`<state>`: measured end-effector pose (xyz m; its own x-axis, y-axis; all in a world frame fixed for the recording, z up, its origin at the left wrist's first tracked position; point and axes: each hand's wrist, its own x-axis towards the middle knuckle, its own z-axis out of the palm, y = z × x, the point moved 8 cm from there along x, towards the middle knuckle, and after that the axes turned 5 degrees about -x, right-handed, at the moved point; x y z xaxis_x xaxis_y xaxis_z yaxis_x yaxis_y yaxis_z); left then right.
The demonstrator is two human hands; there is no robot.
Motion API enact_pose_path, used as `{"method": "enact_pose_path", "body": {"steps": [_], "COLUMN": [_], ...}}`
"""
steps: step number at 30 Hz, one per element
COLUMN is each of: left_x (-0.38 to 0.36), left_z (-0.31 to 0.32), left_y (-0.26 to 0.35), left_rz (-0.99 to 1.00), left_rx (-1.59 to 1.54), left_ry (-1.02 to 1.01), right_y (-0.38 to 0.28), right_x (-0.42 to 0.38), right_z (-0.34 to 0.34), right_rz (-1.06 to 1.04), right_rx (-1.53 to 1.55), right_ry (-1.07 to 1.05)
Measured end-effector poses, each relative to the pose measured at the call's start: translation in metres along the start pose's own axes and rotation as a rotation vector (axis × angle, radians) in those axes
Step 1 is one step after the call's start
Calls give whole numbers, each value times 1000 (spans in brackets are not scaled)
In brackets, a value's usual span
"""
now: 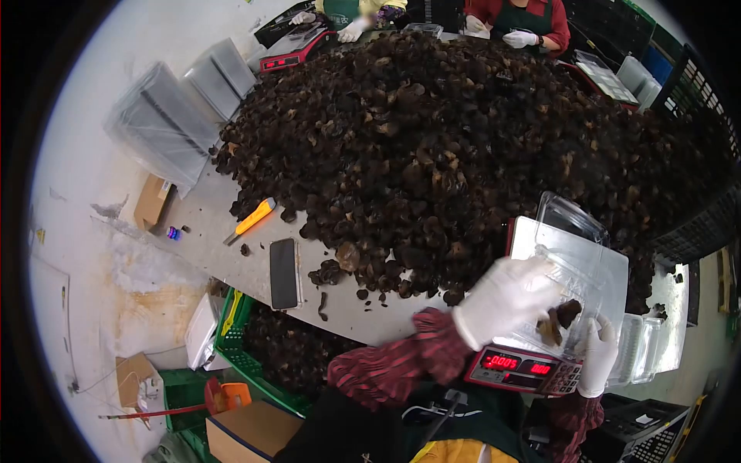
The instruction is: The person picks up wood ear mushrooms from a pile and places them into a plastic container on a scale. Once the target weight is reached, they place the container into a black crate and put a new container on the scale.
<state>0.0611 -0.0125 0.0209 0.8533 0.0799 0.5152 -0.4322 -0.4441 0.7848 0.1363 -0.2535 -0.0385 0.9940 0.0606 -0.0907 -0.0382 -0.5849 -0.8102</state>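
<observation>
On your table, left to right: a yellow box cutter [252, 220] pointing up-right toward the mushroom pile [432, 154], then a black phone [284, 273] lying lengthwise toward you. Your left hand [505, 297] — gloved, fingers curled — holds dark mushroom pieces [559, 320] over the clear tray [575, 266] on the scale [525, 370]. Your right hand [598, 356] grips the tray's near edge — its long axis runs up-left to down-right.
</observation>
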Motion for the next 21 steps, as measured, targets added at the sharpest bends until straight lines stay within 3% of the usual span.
{"method": "enact_pose_path", "body": {"steps": [1,3,5,7,8,9,11,13,15,17,21], "left_x": [-10,-34,-84,-140,-168,-190,-208,-196,-166,-141,-115], "left_z": [-18,-79,-135,-170,-181,-190,-200,-198,-177,-145,-91], "left_y": [-27,-18,-49,-75,-96,-113,-120,-104,-82,-81,-89], "left_rz": [-258,-55,-324,-553,-586,-619,-606,-613,-487,-388,-355], "left_rx": [-162,603,904,1155,1083,1009,900,776,658,642,855], "left_ry": [60,133,278,311,314,319,384,426,427,285,22], "right_y": [6,11,17,6,-2,0,22,17,21,11,-8], "right_x": [2,8,11,9,5,4,9,4,1,-2,-14], "right_z": [-2,-10,-14,-28,-26,-28,-24,-24,-22,-25,-14], "right_rz": [4,-52,-32,-299,-113,-108,92,102,109,-203,-80], "right_rx": [-2,-31,-12,-201,-149,-150,-43,-32,-22,-108,25], "right_ry": [-5,75,87,272,176,178,78,96,110,256,175]}}
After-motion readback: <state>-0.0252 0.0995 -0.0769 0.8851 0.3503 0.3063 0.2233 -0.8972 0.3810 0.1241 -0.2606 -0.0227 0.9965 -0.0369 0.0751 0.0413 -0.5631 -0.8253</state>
